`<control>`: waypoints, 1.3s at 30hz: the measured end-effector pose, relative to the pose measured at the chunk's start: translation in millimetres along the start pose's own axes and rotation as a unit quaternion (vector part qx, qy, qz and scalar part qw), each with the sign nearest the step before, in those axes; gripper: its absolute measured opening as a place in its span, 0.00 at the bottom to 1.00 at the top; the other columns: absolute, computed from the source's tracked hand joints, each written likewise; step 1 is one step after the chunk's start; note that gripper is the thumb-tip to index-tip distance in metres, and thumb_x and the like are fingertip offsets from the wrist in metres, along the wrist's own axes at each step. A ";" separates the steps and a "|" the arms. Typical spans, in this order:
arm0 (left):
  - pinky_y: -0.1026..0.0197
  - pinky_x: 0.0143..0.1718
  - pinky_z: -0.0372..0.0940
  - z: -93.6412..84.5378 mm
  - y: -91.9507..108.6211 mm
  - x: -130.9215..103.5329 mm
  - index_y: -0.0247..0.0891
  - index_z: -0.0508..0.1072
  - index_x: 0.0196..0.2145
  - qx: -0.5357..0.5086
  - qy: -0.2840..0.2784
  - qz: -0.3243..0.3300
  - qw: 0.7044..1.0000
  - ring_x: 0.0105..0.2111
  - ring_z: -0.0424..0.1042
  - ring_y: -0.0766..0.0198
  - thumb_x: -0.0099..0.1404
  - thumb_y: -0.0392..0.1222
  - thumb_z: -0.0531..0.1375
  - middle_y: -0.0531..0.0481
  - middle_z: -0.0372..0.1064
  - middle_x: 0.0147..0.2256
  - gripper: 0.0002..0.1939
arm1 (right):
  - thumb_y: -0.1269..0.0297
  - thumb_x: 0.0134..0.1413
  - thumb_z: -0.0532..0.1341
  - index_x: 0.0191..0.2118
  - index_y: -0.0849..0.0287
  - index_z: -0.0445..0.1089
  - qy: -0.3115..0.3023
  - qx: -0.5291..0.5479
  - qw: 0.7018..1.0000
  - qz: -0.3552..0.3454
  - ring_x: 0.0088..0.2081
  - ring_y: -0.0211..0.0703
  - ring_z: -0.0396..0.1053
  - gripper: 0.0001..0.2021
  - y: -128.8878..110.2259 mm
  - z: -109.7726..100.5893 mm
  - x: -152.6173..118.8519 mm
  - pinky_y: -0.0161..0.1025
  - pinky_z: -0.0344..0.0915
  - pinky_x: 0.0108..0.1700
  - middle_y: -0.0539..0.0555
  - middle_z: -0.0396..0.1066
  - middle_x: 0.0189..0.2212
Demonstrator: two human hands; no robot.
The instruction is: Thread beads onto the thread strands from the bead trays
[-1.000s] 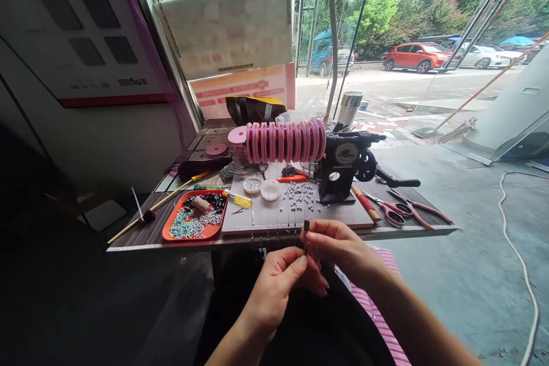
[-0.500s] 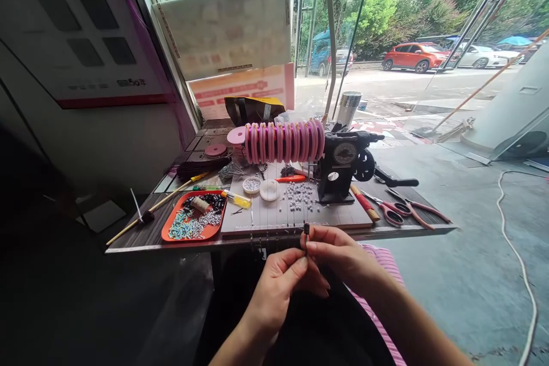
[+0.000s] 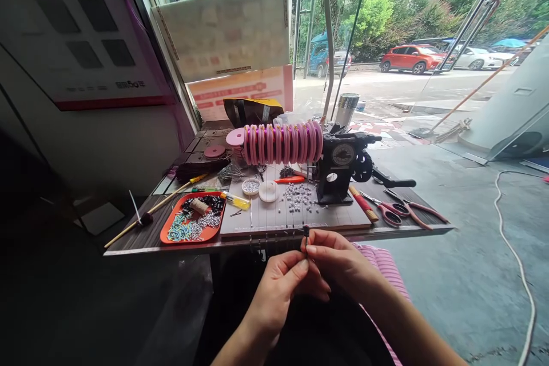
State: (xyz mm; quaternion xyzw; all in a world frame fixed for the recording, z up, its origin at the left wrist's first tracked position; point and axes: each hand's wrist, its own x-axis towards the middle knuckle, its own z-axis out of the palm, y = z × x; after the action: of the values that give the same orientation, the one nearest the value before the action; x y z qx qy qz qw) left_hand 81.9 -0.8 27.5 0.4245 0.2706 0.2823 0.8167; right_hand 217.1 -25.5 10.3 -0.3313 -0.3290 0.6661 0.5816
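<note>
Just past the board's front edge, my left hand (image 3: 281,283) pinches something too small to make out, close beside the other hand. Thumb and forefinger of my right hand (image 3: 332,251) are closed on a small dark piece (image 3: 306,231) at the end of a thin line. Several thin lines run down from a row of pink spools (image 3: 283,142) across the board (image 3: 343,216), with small dark and metal bits hanging at its front edge. The spools sit beside a black hand-cranked winder (image 3: 337,168). Grey beads (image 3: 299,197) lie scattered on the board.
An orange tray (image 3: 163,235) of beads stands at the left, near a wooden stick (image 3: 160,209). A yellow cutter (image 3: 235,201), a round white dish of beads (image 3: 250,186) and a white disc (image 3: 269,191) lie centrally. Scissors (image 3: 389,216) and pliers (image 3: 422,214) lie at the right.
The view has shifted slightly. Both hands keep nearly the same pinching pose, close together, with the small dark piece still at the right fingertips.
</note>
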 end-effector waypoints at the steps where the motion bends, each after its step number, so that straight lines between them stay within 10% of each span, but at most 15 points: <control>1: 0.63 0.28 0.65 0.1 0.1 0.2 0.31 0.74 0.25 0.000 0.000 -0.001 1.000 0.21 0.69 0.65 0.55 0.45 0.62 0.46 0.72 0.21 0.12 | 0.61 0.44 0.67 0.26 0.61 0.68 -0.001 -0.001 1.000 0.000 0.14 0.31 0.60 0.10 0.3 -0.4 0.1 0.29 0.56 0.18 0.46 0.65 0.15; 10: 0.62 0.28 0.64 -1.8 -0.7 1.7 0.32 0.74 0.24 0.029 0.000 -0.008 1.000 0.21 0.69 0.64 0.55 0.47 0.61 0.47 0.71 0.20 0.13 | 0.60 0.44 0.67 0.27 0.61 0.67 0.004 -0.015 1.000 -0.008 0.15 0.32 0.60 0.11 0.9 -3.6 -0.7 0.30 0.55 0.19 0.46 0.65 0.16; 15: 0.67 0.26 0.59 -9.1 39.3 20.6 0.32 0.76 0.23 0.190 0.017 0.053 0.980 0.22 0.66 0.68 0.52 0.37 0.65 0.50 0.71 0.20 0.05 | 0.60 0.44 0.67 0.27 0.62 0.68 0.021 -0.060 0.998 -0.025 0.23 0.35 0.63 0.11 -4.4 -3.6 -2.1 0.32 0.58 0.30 0.48 0.67 0.20; 20: 0.63 0.30 0.64 15.9 76.3 65.1 0.33 0.74 0.34 0.088 0.042 0.090 0.991 0.25 0.70 0.66 0.56 0.38 0.61 0.49 0.73 0.26 0.07 | 0.57 0.44 0.66 0.26 0.62 0.68 0.072 -0.160 0.983 -0.052 0.25 0.35 0.58 0.13 -10.8 -1.1 -2.7 0.32 0.54 0.31 0.48 0.64 0.21; 27: 0.69 0.20 0.59 41.5 74.8 91.8 0.34 0.69 0.26 0.013 0.058 0.103 0.993 0.17 0.66 0.72 0.56 0.41 0.60 0.54 0.68 0.19 0.07 | 0.54 0.43 0.66 0.26 0.61 0.68 0.088 -0.237 0.965 -0.067 0.25 0.35 0.57 0.14 -11.7 -10.8 -1.7 0.33 0.54 0.28 0.47 0.61 0.21; 33: 0.73 0.15 0.53 39.2 69.6 86.8 0.36 0.65 0.23 0.018 0.054 0.139 0.989 0.15 0.65 0.73 0.52 0.40 0.60 0.57 0.67 0.17 0.07 | 0.55 0.43 0.64 0.38 0.61 0.69 0.152 -0.244 0.945 -0.156 0.25 0.35 0.61 0.17 -64.5 -13.3 16.6 0.34 0.58 0.29 0.48 0.66 0.24; 39: 0.74 0.12 0.50 36.1 67.5 77.3 0.38 0.62 0.25 0.001 0.044 0.121 0.992 0.13 0.65 0.72 0.51 0.40 0.60 0.58 0.67 0.16 0.08 | 0.53 0.41 0.64 0.25 0.62 0.65 0.105 -0.229 0.955 -0.158 0.17 0.31 0.56 0.16 -99.9 8.9 56.2 0.31 0.51 0.19 0.45 0.61 0.15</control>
State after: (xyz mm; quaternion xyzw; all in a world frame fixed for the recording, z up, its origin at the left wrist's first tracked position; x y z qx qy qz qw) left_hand 144.6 65.5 86.8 0.4426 0.2528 0.3971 0.7633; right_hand 259.5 40.6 94.3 -0.4679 -0.4577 0.4339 0.6191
